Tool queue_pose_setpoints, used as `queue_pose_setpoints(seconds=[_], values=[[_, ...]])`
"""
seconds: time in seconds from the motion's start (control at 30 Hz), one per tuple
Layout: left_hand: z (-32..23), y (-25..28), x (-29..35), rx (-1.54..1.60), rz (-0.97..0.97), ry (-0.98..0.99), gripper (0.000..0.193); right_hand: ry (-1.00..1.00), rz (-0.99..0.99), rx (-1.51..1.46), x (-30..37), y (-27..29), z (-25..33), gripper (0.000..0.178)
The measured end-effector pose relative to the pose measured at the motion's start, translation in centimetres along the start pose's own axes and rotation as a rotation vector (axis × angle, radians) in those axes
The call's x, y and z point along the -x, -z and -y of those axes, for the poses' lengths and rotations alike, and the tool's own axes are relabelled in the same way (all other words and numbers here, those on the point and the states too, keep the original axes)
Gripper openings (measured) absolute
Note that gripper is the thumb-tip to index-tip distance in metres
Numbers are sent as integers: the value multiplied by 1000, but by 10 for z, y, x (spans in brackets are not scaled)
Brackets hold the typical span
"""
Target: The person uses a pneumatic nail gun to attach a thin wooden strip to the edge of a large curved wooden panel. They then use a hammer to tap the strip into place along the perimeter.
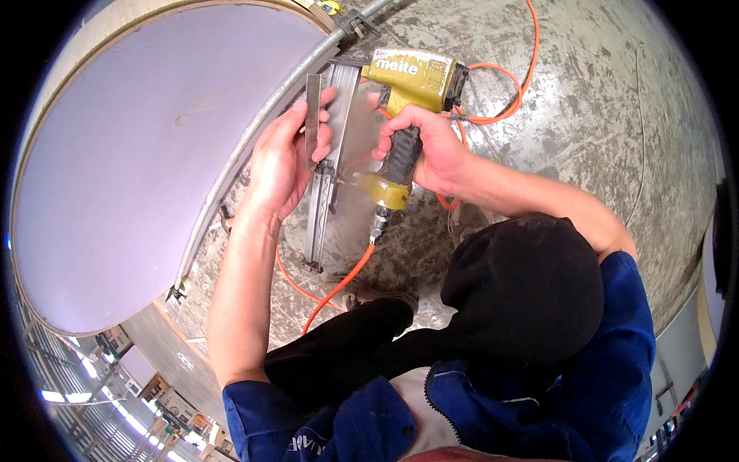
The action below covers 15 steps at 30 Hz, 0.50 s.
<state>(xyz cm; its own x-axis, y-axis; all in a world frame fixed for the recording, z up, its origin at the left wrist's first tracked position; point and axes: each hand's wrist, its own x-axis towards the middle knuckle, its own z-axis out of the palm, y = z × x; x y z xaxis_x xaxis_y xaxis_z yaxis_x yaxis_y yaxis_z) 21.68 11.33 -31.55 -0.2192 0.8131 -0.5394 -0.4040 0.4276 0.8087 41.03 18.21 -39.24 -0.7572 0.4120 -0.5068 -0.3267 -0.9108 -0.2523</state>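
Observation:
A yellow pneumatic nail gun [412, 73] is held over the floor in front of me. My right hand [439, 150] wraps round its black grip [402, 156]. In my left hand [279, 165] is a thin, flat grey strip of nails [312, 115], pinched upright between thumb and fingers. The strip is just left of the gun's long silver magazine [339, 115]; I cannot tell whether they touch. The magazine's lower rail [317, 219] reaches down past my left hand. An orange air hose [342, 285] joins the metal fitting [379, 225] below the grip.
A large round-edged panel with a pale lilac face [146, 154] fills the left side. Along its right edge runs a metal pipe [258, 127] with a clamp [356, 25] near the top. More orange hose [531, 61] loops across the worn concrete floor [593, 115].

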Motion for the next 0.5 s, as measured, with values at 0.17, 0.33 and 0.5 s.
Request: queue_pose_setpoints(seconds=[0.17,0.33,0.5], values=[[9,10,-14,-123,-80,-182,36,42,21,20,2,-1,0,39],[17,8,-15,-438,-243,-312,26,58,44,30,-1,-1,-4,36],[0,8,-6,-1106,-296,-831,18,45,29,27,2,-4,-4,34]])
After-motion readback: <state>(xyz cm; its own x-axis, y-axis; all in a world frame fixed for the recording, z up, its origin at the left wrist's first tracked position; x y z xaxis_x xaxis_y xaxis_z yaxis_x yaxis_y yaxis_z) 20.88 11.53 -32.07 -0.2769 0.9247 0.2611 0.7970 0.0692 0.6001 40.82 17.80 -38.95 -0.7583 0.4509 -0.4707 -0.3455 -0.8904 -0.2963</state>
